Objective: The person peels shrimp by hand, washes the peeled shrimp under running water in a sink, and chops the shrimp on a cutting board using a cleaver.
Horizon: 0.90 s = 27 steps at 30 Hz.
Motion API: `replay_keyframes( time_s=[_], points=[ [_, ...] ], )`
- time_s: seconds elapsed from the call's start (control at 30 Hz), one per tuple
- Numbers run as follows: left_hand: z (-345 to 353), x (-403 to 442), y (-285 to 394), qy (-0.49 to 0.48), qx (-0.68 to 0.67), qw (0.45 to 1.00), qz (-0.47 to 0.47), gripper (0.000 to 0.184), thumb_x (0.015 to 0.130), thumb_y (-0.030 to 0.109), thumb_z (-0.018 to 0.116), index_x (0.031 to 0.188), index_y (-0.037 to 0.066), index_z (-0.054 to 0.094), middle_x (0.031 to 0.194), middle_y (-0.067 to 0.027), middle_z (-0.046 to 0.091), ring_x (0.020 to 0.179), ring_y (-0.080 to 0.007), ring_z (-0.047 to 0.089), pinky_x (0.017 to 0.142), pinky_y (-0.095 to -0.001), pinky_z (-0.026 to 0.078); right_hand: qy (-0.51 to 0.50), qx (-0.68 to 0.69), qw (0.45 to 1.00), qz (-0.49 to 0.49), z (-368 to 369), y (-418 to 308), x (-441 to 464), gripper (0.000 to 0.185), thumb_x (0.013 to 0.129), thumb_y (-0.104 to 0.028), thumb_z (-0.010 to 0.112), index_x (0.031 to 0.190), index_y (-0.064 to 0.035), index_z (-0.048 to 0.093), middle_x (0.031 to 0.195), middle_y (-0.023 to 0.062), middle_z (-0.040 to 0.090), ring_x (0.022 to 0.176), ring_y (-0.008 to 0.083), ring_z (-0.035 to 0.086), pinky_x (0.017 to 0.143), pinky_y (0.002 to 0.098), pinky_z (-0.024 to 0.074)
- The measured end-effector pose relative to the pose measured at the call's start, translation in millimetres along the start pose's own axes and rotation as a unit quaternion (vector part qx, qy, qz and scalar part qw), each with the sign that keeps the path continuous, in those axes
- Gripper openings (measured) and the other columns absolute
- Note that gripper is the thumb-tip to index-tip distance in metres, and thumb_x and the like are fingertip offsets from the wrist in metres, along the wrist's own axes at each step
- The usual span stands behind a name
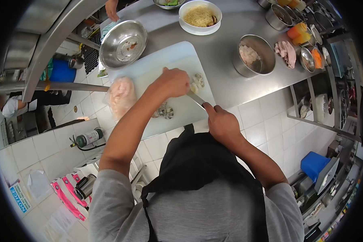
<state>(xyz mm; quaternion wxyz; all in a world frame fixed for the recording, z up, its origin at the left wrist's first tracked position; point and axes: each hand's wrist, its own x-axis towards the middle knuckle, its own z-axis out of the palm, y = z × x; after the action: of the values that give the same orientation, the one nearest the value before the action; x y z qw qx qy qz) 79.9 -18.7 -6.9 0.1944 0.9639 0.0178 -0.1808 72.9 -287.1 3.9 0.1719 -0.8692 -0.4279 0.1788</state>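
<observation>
My right hand (224, 124) is closed round the handle of a knife (195, 99), whose blade points up and left across the white cutting board (177, 56). My left hand (174, 82) is closed near the blade's tip; what its fingers hold is hidden. Just right of it lie pale, greyish shrimp pieces (197, 80) on the board. Another small pile of grey shrimp (165, 111) sits below my left forearm. A clear plastic bag of pinkish food (122, 94) lies at the board's left edge.
A metal bowl (124, 43) stands at the upper left, near another person's hand (111, 10). Behind the board is a white bowl of noodles (200, 17). To the right are a steel pot (254, 55), a pink cloth (285, 53) and sauce bottles (298, 33).
</observation>
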Motion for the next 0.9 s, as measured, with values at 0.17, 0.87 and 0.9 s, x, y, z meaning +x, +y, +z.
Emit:
replay_keyframes(
  time_s=[0.17,0.87,0.9],
  points=[
    [-11.2,18.2,5.9,-0.098,-0.007,0.995,-0.025,0.019,0.086,0.015,0.058,0.079,0.002,0.071,0.085,-0.0169,0.072,0.087,-0.0384,0.070,0.082,-0.0542,0.054,0.027,0.007,0.999,-0.016,-1.9,1.1,-16.3,0.043,0.093,-0.006,0.062,0.136,-0.0047,0.057,0.088,0.0156,0.068,0.073,0.0367,0.072,0.062,0.0480,0.0586],
    [100.4,-127.5,23.9,0.203,-0.057,0.964,-0.164,0.034,0.089,0.015,0.075,0.122,0.008,0.068,0.104,-0.0160,0.075,0.086,-0.0354,0.076,0.073,-0.0459,0.060,-0.011,0.175,0.982,0.067,3.3,43.5,8.6,0.036,0.100,-0.013,0.061,0.133,0.0005,0.058,0.094,0.0258,0.075,0.090,0.0482,0.072,0.081,0.0555,0.0566],
    [102.7,-123.5,22.3,0.198,-0.074,0.961,-0.178,0.036,0.089,0.013,0.075,0.123,0.007,0.066,0.103,-0.0156,0.074,0.084,-0.0344,0.075,0.073,-0.0442,0.060,-0.010,0.175,0.982,0.068,3.7,44.8,7.9,0.036,0.100,-0.013,0.061,0.133,0.0007,0.058,0.094,0.0260,0.075,0.090,0.0483,0.072,0.081,0.0556,0.0567]
  ],
)
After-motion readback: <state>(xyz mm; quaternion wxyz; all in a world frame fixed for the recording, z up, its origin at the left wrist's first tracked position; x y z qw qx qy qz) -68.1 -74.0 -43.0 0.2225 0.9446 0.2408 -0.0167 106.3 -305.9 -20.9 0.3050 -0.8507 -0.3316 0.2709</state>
